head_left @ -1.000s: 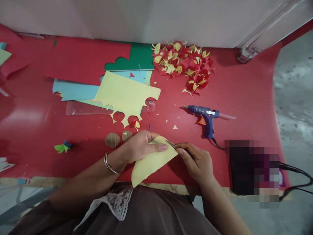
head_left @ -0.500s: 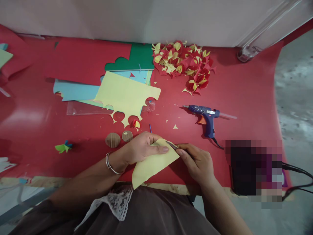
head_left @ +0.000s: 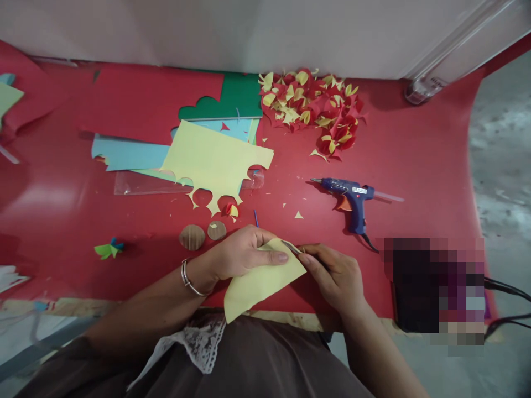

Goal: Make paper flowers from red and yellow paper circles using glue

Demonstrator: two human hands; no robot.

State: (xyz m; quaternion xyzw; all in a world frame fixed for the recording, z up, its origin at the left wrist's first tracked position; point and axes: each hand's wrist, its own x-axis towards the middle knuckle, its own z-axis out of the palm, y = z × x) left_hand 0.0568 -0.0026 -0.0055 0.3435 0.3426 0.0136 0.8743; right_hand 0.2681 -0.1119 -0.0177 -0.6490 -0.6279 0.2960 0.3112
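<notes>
While gripping metal blade w/ R hand, pinches yellow paper w/ fingers of L hand, over front of red table; prob. handles light, bendy, tears easily; best pinch nr. blade.

two hands, two discs, one glue gun

Yellow paper slants, far edge apparently touching a metal blade.

Matt, smooth paper sheet
</notes>
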